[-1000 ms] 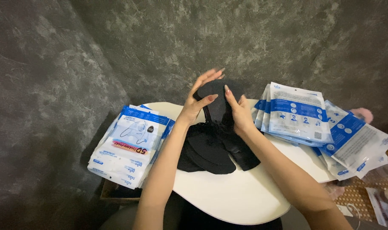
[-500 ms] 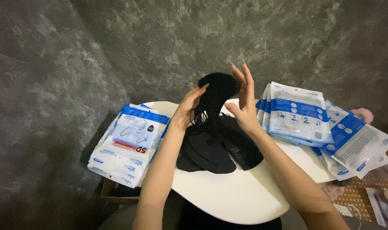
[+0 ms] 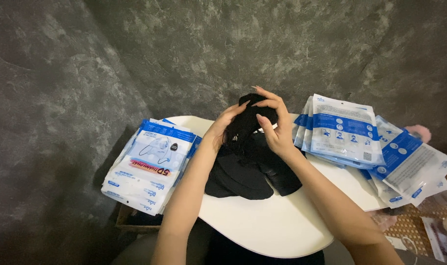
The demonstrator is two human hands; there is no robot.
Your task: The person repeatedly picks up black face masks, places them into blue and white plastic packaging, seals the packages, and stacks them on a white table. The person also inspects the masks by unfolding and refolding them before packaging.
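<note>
At lower centre of the frame, a white table [image 3: 282,230] carries a left packet stack [image 3: 150,164], a right packet stack [image 3: 346,130] and a black mask pile [image 3: 243,176]; above the pile, left hand [image 3: 222,128] and right hand [image 3: 275,122] grip one black mask [image 3: 248,122]

I see both hands raised over a white table [image 3: 282,230]. My left hand [image 3: 222,128] and right hand [image 3: 275,125] pinch a black mask [image 3: 248,122] between them, above a pile of black masks [image 3: 243,174]. White-and-blue packets [image 3: 147,164] lie stacked at left, more packets [image 3: 346,130] fanned at right.
</note>
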